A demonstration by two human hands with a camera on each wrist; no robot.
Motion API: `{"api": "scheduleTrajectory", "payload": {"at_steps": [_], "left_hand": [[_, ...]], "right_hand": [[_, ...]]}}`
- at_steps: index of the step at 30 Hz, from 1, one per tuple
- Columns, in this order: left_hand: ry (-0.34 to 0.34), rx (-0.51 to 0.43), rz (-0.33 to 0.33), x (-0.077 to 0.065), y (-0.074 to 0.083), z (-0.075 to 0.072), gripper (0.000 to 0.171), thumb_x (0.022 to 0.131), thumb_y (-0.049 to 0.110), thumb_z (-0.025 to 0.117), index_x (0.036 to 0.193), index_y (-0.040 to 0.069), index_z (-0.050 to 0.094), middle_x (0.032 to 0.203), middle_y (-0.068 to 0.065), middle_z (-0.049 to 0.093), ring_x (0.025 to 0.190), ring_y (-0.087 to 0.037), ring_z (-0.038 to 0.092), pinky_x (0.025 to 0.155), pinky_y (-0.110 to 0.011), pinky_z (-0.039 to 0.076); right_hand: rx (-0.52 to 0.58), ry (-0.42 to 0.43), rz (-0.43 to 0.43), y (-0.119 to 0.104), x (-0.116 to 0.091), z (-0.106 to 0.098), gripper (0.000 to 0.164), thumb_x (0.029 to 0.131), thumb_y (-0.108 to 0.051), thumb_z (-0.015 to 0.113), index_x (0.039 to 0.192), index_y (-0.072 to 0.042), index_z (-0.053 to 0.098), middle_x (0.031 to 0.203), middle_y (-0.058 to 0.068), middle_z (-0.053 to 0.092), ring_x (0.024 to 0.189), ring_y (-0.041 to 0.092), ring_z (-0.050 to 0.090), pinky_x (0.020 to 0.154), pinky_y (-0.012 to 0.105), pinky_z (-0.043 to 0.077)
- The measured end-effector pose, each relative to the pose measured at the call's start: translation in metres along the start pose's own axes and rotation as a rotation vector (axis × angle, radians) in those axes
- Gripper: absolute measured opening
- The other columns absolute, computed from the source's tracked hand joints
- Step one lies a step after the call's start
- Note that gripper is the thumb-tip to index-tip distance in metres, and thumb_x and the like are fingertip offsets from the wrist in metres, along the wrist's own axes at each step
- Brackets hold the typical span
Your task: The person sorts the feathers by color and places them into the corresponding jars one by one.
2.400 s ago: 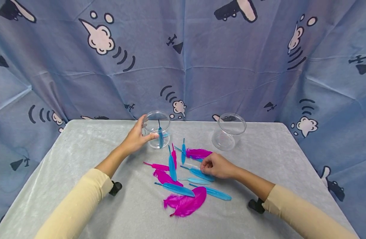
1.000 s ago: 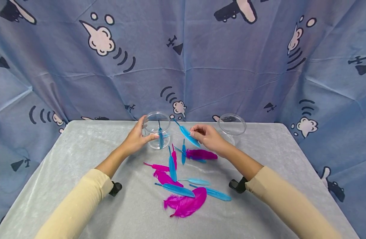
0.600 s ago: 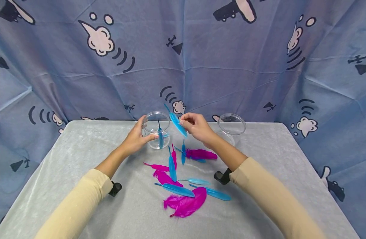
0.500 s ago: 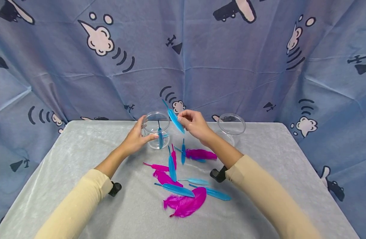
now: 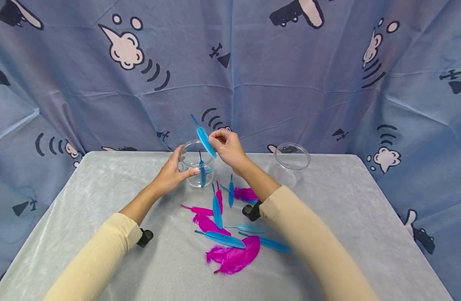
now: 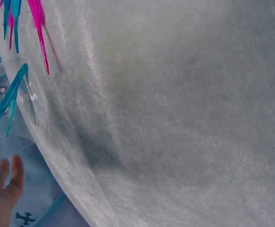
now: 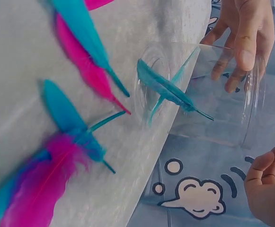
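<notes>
My left hand point(image 5: 171, 174) grips a clear plastic cup point(image 5: 193, 181) by its side, thumb at the front. Blue feathers point(image 7: 168, 90) lie crossed inside this cup, as the right wrist view shows. My right hand point(image 5: 229, 147) pinches another blue feather point(image 5: 203, 136) between thumb and fingers, close over the cup's rim, with its quill pointing up to the left. In the left wrist view only part of the left hand point(image 6: 4, 189) shows at the edge. Just in front of the cup, blue and magenta feathers point(image 5: 217, 211) are strewn on the table.
A second clear cup point(image 5: 292, 163) stands at the back right of the grey-covered table point(image 5: 328, 209). Nearer the front lie a large magenta feather point(image 5: 239, 257) and a blue feather point(image 5: 224, 239). A printed blue curtain point(image 5: 253, 62) hangs behind the table.
My right hand has lifted a blue feather off the table and carried it up and left to the cup's rim. The left hand has stayed on the cup.
</notes>
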State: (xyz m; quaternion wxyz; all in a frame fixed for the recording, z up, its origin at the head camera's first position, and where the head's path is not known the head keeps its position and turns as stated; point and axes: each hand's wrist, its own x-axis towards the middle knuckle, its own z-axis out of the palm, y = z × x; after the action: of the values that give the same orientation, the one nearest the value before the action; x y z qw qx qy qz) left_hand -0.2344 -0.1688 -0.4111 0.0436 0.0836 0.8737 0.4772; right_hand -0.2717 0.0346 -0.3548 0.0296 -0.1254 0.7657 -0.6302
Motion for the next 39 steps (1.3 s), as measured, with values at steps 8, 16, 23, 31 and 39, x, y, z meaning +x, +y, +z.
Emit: {"api": "scheduleTrajectory", "payload": {"at_steps": [8, 16, 23, 31, 39], "left_hand": [[-0.009, -0.008, 0.025, -0.001, 0.000, -0.001, 0.098, 0.092, 0.034, 0.073, 0.158, 0.005, 0.007, 0.160, -0.023, 0.023, 0.143, -0.044, 0.029, 0.109, -0.059, 0.035], [-0.009, -0.007, 0.026, 0.000, -0.001, -0.001, 0.098, 0.092, 0.035, 0.072, 0.158, 0.004, 0.007, 0.160, -0.021, 0.023, 0.144, -0.042, 0.028, 0.112, -0.058, 0.032], [-0.010, -0.005, 0.013, -0.001, -0.001, -0.001, 0.097, 0.093, 0.034, 0.072, 0.159, 0.006, 0.006, 0.161, -0.020, 0.022, 0.144, -0.041, 0.027, 0.112, -0.057, 0.033], [-0.006, -0.001, 0.027, 0.000, -0.001, -0.001, 0.096, 0.093, 0.032, 0.072, 0.158, 0.005, 0.007, 0.161, -0.020, 0.023, 0.146, -0.037, 0.026, 0.115, -0.055, 0.029], [-0.007, -0.010, 0.026, 0.000, -0.001, -0.001, 0.096, 0.093, 0.032, 0.072, 0.158, 0.004, 0.008, 0.160, -0.021, 0.024, 0.145, -0.039, 0.028, 0.114, -0.056, 0.029]], "right_hand": [[-0.027, 0.050, -0.065, 0.005, 0.011, 0.016, 0.011, 0.098, -0.005, 0.060, 0.098, 0.005, 0.066, 0.082, 0.004, 0.055, 0.073, 0.013, 0.049, 0.064, 0.020, 0.044], [-0.124, 0.068, -0.084, 0.011, 0.015, 0.020, 0.012, 0.099, -0.006, 0.060, 0.096, 0.003, 0.067, 0.078, 0.004, 0.054, 0.070, 0.013, 0.048, 0.061, 0.021, 0.042], [-0.196, 0.056, -0.136, 0.017, 0.016, 0.021, 0.011, 0.097, -0.005, 0.061, 0.094, 0.003, 0.068, 0.075, 0.005, 0.055, 0.067, 0.013, 0.048, 0.059, 0.021, 0.041], [-0.303, 0.037, -0.145, 0.016, 0.016, 0.022, 0.011, 0.098, -0.008, 0.062, 0.095, -0.001, 0.069, 0.080, 0.006, 0.060, 0.073, 0.016, 0.051, 0.065, 0.023, 0.043], [-0.289, 0.043, -0.176, 0.011, 0.020, 0.025, 0.012, 0.098, -0.010, 0.062, 0.095, -0.002, 0.070, 0.085, 0.008, 0.063, 0.083, 0.021, 0.056, 0.069, 0.025, 0.046]]}}
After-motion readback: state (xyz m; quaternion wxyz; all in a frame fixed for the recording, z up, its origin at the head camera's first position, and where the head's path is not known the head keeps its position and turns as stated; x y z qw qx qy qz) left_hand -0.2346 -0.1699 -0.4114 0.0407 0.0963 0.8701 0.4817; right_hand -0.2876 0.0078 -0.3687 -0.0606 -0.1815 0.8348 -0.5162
